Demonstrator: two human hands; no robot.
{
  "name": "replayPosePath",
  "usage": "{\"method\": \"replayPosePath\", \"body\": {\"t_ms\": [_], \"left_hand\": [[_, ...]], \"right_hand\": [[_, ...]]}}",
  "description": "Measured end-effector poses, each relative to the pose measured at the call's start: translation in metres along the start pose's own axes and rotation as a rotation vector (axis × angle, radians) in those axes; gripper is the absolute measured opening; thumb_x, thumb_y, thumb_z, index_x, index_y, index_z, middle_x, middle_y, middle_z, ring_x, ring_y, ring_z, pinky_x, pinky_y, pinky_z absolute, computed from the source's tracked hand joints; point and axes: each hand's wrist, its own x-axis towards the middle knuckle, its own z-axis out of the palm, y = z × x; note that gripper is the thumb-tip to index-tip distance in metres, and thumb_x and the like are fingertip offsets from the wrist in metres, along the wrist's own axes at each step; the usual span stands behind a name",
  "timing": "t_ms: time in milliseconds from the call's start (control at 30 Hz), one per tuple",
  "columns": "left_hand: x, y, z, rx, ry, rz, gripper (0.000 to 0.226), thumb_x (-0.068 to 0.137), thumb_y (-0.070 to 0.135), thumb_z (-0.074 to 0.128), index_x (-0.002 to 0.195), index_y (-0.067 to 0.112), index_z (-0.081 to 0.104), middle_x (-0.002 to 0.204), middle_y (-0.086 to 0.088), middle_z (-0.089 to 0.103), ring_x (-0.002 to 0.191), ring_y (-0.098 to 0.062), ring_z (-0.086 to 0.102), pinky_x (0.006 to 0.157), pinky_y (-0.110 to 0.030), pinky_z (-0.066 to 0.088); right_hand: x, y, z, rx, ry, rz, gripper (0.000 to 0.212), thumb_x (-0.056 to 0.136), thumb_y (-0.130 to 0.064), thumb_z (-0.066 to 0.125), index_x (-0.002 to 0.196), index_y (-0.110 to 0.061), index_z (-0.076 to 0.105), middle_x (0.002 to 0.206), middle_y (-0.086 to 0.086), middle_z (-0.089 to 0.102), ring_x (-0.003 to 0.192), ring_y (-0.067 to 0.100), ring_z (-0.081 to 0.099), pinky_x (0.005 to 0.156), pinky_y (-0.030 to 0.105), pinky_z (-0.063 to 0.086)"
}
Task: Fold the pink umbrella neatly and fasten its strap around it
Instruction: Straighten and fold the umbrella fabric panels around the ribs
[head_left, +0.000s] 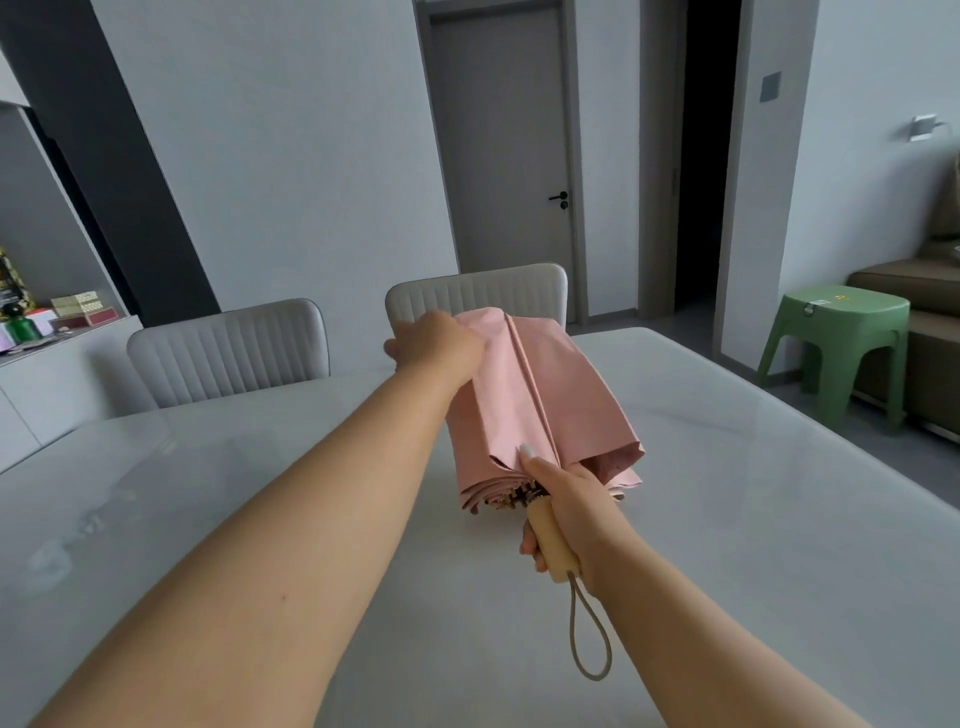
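The pink umbrella (540, 400) is collapsed and held out over the pale table (753, 493), its far tip pointing at the chairs and its canopy hanging in loose, uneven pleats. The right hand (566, 501) is wrapped round the wooden handle (551, 545), fingers curled under it and the thumb stretched forward onto the edge of the fabric. The left hand (439, 340) is at the far end of the canopy with its fingers bent over the cloth; it looks like a grip on the folds, though the fingertips are hidden behind the hand. A cord wrist loop (587, 634) dangles from the butt of the handle. The fastening strap is not visible from here, so it may be tucked under a pleat on the hidden side. The likely trouble, as I judge it: the panels on the right side billow out wider than those on the left, so twisting now would probably trap bunched fabric and give a lumpy roll; if the left hand lets go before the pleats are wound, they would spring loose; and a strap buried in the folds could get rolled inside and be hard to reach. The rib ends showing at the handle could also catch the cloth. Count: one umbrella, one handle, one cord loop, two hands, one table, two grey ribbed chairs (228, 348) at the far edge, one green stool (836, 332) to the right, one closed door (504, 140) behind
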Motion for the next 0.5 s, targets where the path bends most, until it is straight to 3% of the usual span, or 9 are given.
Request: {"method": "replayPosePath", "body": {"t_ms": [133,200,300,400,500], "left_hand": [[-0.038,0.018,0.017,0.153,-0.047,0.15,0.056,0.097,0.04,0.044,0.148,0.02,0.034,0.15,-0.013,0.025,0.137,-0.038,0.025,0.109,-0.05,0.031],[-0.042,0.011,0.031,0.185,-0.14,0.115,0.068,0.098,0.046,0.041,0.155,0.019,0.015,0.159,-0.013,0.014,0.14,-0.039,0.023,0.113,-0.051,0.029],[-0.033,-0.007,0.042,-0.094,-0.258,-0.061,0.08,0.098,0.047,0.043,0.157,0.018,-0.003,0.159,-0.017,0.02,0.136,-0.04,0.037,0.106,-0.045,0.037],[-0.028,-0.024,0.043,-0.439,-0.321,-0.177,0.084,0.091,0.054,0.053,0.153,0.014,0.012,0.141,-0.014,0.048,0.119,-0.036,0.054,0.103,-0.045,0.044],[-0.03,-0.036,0.04,-0.672,-0.365,-0.343,0.099,0.063,0.067,0.068,0.14,0.012,0.04,0.123,-0.011,0.062,0.103,-0.034,0.064,0.094,-0.046,0.052]], "right_hand": [[0.001,-0.001,0.002,-0.083,0.072,-0.036,0.043,0.093,-0.045,0.058,0.119,-0.013,0.046,0.071,0.011,0.059,0.039,0.017,0.057,0.042,0.029,0.047],[-0.001,-0.001,0.003,-0.101,0.085,-0.05,0.044,0.093,-0.044,0.058,0.121,-0.013,0.045,0.075,0.011,0.059,0.039,0.017,0.058,0.042,0.028,0.047],[-0.004,-0.005,0.002,-0.098,0.078,-0.052,0.041,0.094,-0.044,0.056,0.117,-0.012,0.046,0.067,0.013,0.059,0.039,0.018,0.057,0.043,0.029,0.046],[-0.006,-0.009,0.003,-0.093,0.039,-0.036,0.037,0.094,-0.045,0.055,0.111,-0.012,0.047,0.053,0.014,0.058,0.04,0.022,0.055,0.046,0.031,0.046],[-0.007,-0.009,0.005,-0.095,0.012,-0.023,0.034,0.094,-0.045,0.054,0.104,-0.013,0.046,0.052,0.014,0.057,0.044,0.025,0.054,0.046,0.031,0.046]]}}
